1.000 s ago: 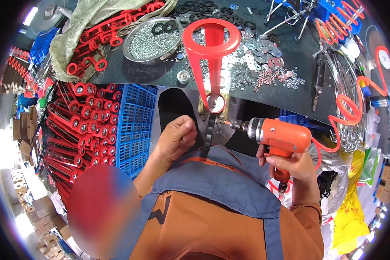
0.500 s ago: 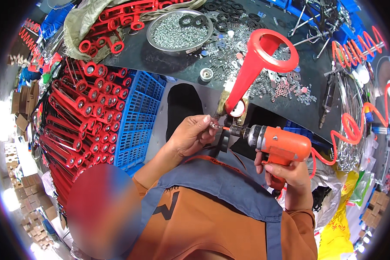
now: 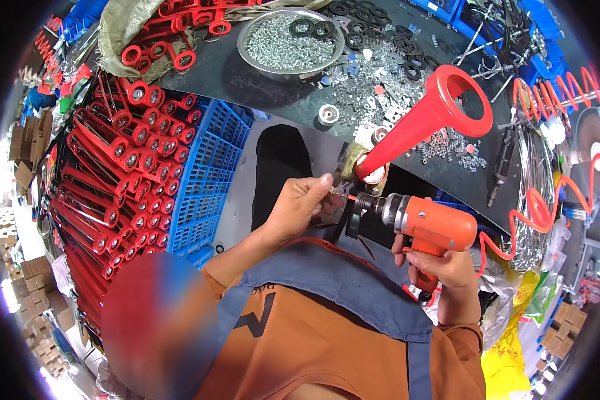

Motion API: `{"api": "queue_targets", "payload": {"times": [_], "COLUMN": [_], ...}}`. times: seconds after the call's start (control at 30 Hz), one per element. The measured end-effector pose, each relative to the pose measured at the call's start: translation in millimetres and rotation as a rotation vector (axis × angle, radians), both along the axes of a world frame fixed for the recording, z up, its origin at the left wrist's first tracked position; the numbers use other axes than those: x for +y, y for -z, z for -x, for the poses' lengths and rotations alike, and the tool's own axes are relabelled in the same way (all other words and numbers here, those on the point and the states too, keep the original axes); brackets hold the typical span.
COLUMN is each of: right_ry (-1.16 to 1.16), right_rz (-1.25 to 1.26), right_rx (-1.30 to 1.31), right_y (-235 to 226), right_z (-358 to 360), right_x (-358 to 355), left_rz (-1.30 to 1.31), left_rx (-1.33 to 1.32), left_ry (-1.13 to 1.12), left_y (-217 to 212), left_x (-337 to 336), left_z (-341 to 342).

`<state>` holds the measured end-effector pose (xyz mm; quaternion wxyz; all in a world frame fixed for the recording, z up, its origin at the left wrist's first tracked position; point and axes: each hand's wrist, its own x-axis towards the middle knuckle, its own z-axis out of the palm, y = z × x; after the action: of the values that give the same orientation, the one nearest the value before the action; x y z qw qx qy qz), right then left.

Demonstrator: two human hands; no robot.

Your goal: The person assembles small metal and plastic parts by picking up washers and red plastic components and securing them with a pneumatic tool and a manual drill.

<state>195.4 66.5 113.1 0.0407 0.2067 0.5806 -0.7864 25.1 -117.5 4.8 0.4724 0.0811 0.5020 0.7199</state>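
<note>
My right hand grips an orange air screwdriver by its handle, its nose pointing left. Just past that nose, my left hand is pinched closed on something small, mostly hidden by the fingertips. A glossy red arm-shaped part with a large ring at its upper end stands tilted to the right on a fixture at the bench edge. At its lower end a pale round insert shows, right above the screwdriver bit. Neither hand touches the red part.
On the dark bench sit a metal bowl of small hardware, black rings and scattered washers. A blue crate of similar red parts stands at left. A coiled red hose and hanging black tool are at right.
The red part leans further right, its big ring now lower and more to the right. Both hands keep nearly the same place and hold. The whole view has shifted slightly.
</note>
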Motion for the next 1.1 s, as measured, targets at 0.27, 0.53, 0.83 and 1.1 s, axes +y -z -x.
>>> {"api": "queue_targets", "payload": {"times": [0.27, 0.53, 0.83, 1.1], "right_ry": [0.054, -0.062, -0.451, -0.256], "right_rz": [-0.211, -0.333, -0.612, -0.533], "right_rx": [-0.129, -0.276, -0.437, -0.285], "right_y": [-20, -24, -62, -72], "right_z": [-1, 25, 88, 53], "right_x": [19, 26, 37, 44], "left_rz": [0.213, 0.205, 0.202, 0.144], "left_rx": [0.665, 1.256, 1.271, 1.253], "left_ry": [-0.035, -0.171, -0.187, -0.129], "left_y": [7, 23, 31, 44], "left_x": [13, 48, 66, 60], "left_z": [5, 3, 3, 9]}}
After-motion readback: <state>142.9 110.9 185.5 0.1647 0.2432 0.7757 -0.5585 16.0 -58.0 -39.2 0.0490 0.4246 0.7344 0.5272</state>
